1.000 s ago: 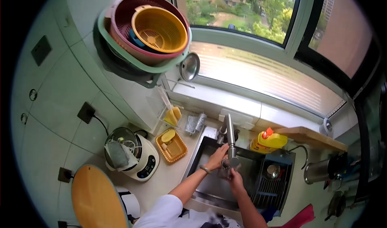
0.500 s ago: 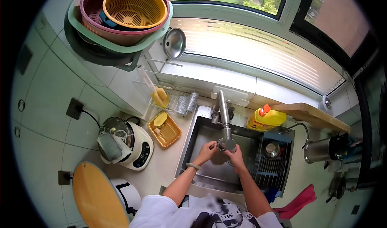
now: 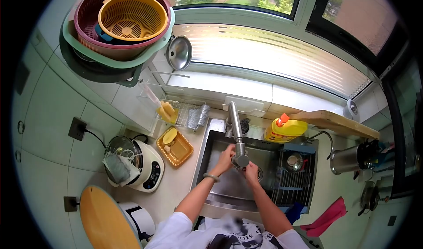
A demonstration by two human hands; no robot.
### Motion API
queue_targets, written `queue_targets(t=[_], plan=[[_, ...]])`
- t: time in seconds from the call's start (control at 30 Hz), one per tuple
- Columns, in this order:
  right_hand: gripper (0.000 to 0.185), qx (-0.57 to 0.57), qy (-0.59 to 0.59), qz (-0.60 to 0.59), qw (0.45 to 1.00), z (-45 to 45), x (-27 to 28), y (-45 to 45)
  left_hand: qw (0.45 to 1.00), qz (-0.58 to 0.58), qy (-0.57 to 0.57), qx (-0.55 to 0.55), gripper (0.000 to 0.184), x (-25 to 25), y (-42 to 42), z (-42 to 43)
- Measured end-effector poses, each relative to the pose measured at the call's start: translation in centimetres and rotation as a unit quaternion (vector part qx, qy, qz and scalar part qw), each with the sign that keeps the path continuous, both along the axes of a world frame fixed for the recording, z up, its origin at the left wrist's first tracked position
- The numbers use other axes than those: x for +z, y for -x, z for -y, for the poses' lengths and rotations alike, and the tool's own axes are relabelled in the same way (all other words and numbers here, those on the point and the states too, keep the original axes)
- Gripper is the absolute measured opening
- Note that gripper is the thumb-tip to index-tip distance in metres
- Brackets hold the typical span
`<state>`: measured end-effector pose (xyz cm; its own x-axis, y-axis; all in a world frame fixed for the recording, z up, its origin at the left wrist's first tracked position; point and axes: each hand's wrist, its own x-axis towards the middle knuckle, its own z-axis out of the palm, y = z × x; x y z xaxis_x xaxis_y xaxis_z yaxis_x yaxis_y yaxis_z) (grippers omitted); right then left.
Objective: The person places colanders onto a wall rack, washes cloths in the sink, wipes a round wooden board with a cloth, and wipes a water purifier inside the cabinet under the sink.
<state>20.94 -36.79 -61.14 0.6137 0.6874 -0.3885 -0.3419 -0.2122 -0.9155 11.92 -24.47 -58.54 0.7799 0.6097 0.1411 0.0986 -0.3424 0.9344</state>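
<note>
A metal faucet [image 3: 236, 123] arches over a stainless steel sink [image 3: 220, 190], its round head [image 3: 240, 161] hanging between my hands. My left hand [image 3: 226, 158], with a pale bangle at the wrist, is close against the left side of the faucet head, its fingers curled and partly hidden behind it. Just right of and below the head, my right hand [image 3: 251, 172] has its fingers bent together. Whatever lies between the fingertips is covered by the faucet head and too small to name. A drain [image 3: 260, 174] shows beside my right hand.
A rack [image 3: 291, 180] with a metal cup [image 3: 294, 162] spans the sink's right side. Behind stand a yellow detergent bottle [image 3: 285, 130] and a wooden board [image 3: 339, 122]. Leftward are an orange basket [image 3: 180, 154], a wire rack [image 3: 180, 112] and a cream appliance [image 3: 150, 167]. Stacked colanders [image 3: 132, 18] are upper left.
My left hand has moved up beside the faucet head, and my right hand has shifted slightly. A blurred grey-brown patch under the head is no longer visible. The whole view has shifted a little.
</note>
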Motion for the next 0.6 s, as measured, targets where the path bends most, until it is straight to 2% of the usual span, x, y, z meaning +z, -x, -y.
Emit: queue_targets(t=[0.03, 0.07, 0.13, 0.17, 0.23, 0.4, 0.47, 0.5, 0.53, 0.6], plan=[[0.027, -0.031, -0.017, -0.082, 0.996, -0.4, 1.2, 0.2, 0.997, -0.020, 0.034, 0.063, 0.021, 1.0, -1.1, -0.8], [0.027, -0.062, -0.035, -0.164, 0.984, -0.7, 2.2, 0.1, 0.996, -0.015, 0.031, 0.084, 0.022, -0.2, -1.8, -1.5], [0.025, -0.025, -0.007, -0.139, 0.990, -0.6, 2.3, -0.5, 0.994, -0.010, 0.029, 0.103, 0.023, -1.5, -2.7, -2.5], [0.023, 0.014, 0.021, -0.115, 0.993, -0.4, 2.5, -0.8, 0.998, -0.022, 0.014, 0.065, 0.028, -1.4, -2.8, -3.0], [0.020, -0.012, 0.022, -0.123, 0.992, -0.3, 2.8, -0.7, 0.999, -0.033, -0.001, 0.025, 0.034, -1.3, -2.9, -3.2], [0.009, -0.070, 0.029, -0.137, 0.988, -0.1, 1.9, 0.0, 0.995, -0.028, -0.075, 0.055, 0.037, -0.9, -1.6, -1.6], [0.010, -0.057, -0.001, -0.153, 0.987, -0.2, 1.4, 0.1, 0.986, -0.015, -0.100, 0.135, 0.048, -0.6, -0.5, 0.3], [0.010, -0.056, -0.002, -0.154, 0.986, -0.3, 1.4, 0.2, 0.993, -0.066, 0.063, 0.076, 0.047, -1.6, 0.4, 0.7], [0.011, -0.057, 0.006, -0.150, 0.987, -0.2, 1.4, 0.4, 0.993, -0.068, 0.063, 0.077, 0.047, -2.5, 1.3, 0.9], [0.012, -0.057, 0.014, -0.147, 0.987, 0.1, 1.6, 0.7, 0.971, -0.177, 0.155, 0.047, 0.028, 2.4, 2.5, 1.8]])
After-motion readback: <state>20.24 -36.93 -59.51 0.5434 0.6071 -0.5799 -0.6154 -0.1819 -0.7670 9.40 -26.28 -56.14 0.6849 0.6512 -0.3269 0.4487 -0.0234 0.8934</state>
